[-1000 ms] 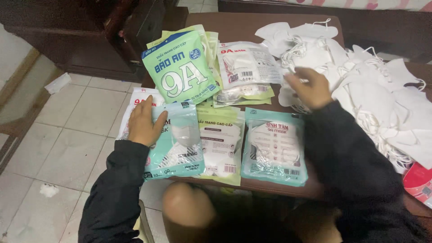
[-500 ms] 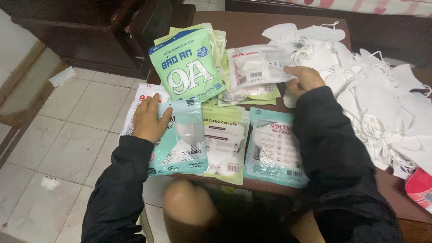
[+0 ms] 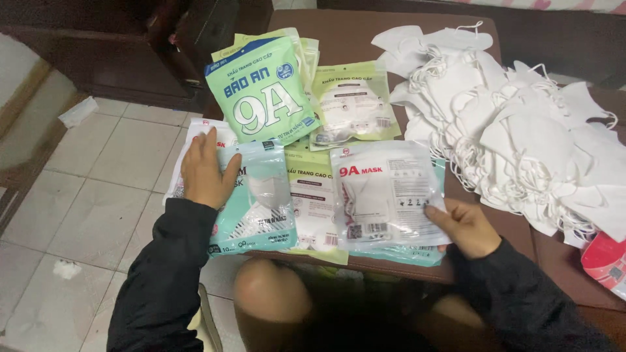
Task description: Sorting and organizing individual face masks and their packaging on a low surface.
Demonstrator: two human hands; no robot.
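Two hands at work: our right hand [image 3: 464, 226] pinches a clear mask packet [image 3: 385, 192] by its lower corner; our left hand [image 3: 205, 171] lies spread flat on a teal packet [image 3: 257, 199] on the tabletop [image 3: 365, 32].

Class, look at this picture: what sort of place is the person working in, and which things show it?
Probably a room in a home: a low brown table, a pale tiled floor and dark wooden furniture beside it.

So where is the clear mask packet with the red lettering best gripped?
By its lower right corner, coming from the right. The clear packet lies flat atop a teal packet, and the right hand already pinches that free corner; the other edges overlap neighbouring packets.
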